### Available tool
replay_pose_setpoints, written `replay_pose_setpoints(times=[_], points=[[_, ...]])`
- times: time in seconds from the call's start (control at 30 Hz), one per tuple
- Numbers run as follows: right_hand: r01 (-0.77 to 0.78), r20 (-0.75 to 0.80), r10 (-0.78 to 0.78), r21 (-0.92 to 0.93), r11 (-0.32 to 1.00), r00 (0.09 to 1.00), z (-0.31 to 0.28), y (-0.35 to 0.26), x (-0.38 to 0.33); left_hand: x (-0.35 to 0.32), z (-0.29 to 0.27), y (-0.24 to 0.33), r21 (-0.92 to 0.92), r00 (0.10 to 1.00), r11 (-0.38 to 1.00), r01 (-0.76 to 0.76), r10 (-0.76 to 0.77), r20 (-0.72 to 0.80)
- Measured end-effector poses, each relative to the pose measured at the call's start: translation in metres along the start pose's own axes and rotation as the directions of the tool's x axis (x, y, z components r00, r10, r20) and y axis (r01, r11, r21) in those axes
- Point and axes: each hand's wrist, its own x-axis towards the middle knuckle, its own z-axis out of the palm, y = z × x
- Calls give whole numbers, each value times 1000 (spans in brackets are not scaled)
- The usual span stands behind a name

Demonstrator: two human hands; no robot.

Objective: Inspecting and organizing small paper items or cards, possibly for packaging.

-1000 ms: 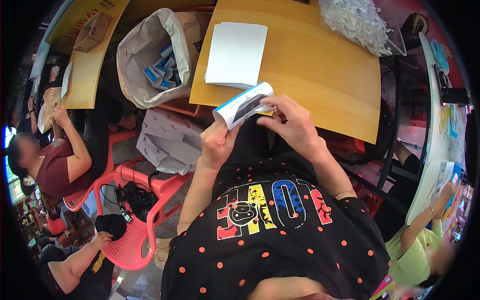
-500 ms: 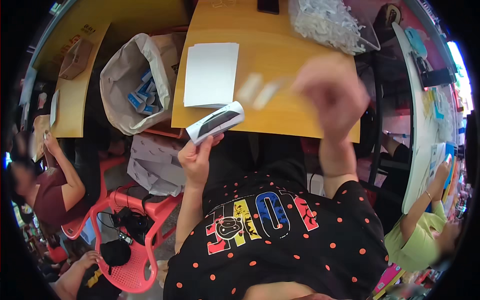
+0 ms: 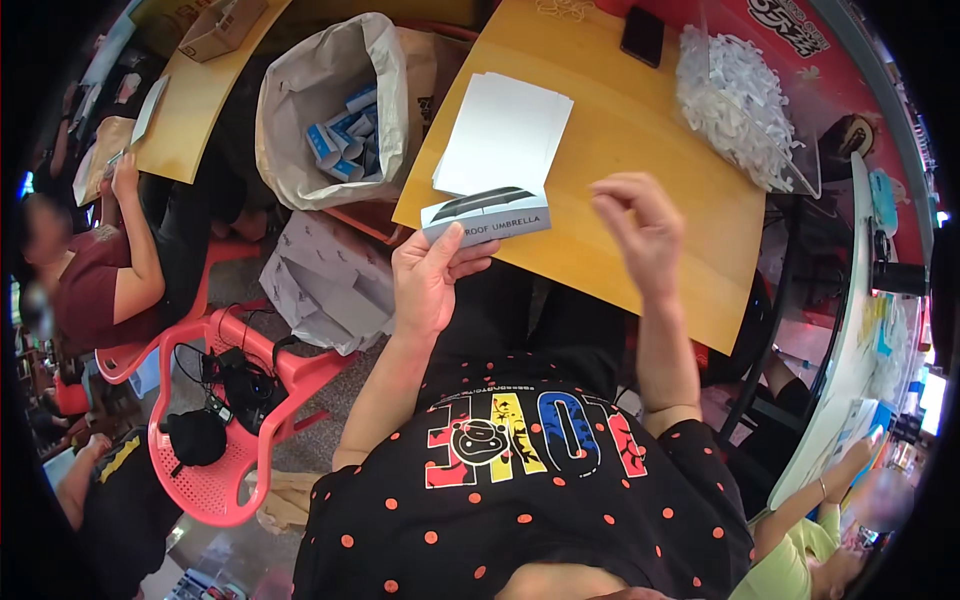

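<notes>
My left hand (image 3: 432, 285) pinches the flat white carton sleeve (image 3: 487, 213) over the worktop (image 3: 640, 240) edge beside the white stack (image 3: 505, 135), leaving my right hand (image 3: 640, 235) empty, fingers loosely curled.

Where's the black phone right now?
In the head view, the black phone lies at the far edge of the wooden table, just left of the clear bag of white pieces.

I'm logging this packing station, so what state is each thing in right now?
Small printed box: folded flat, held up in the left hand.
Right hand: empty, raised over the wooden table.
White card stack: lying flat.
Grey bag: open, holding blue-and-white packs.
Black phone: lying flat.
</notes>
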Motion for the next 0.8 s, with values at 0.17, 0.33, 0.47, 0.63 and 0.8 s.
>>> replay_pose_setpoints(times=[0.17,0.33,0.47,0.63,0.8], points=[[-132,14,131,156,979,991,39,8,-23,2,5,-3,80,999,996,-46,45,11],[-358,55,376,459,813,925,45,10,-31,0,8,-4,114,996,990,-85,84,11],[-379,68,439,634,674,896,49,17,-35,-3,10,-8,113,993,986,-119,119,12],[-523,271,511,724,450,816,48,39,-41,-5,7,-11,185,982,965,-185,187,12],[-645,391,571,680,349,722,48,4,-35,-8,5,-10,267,984,947,-177,178,22]])
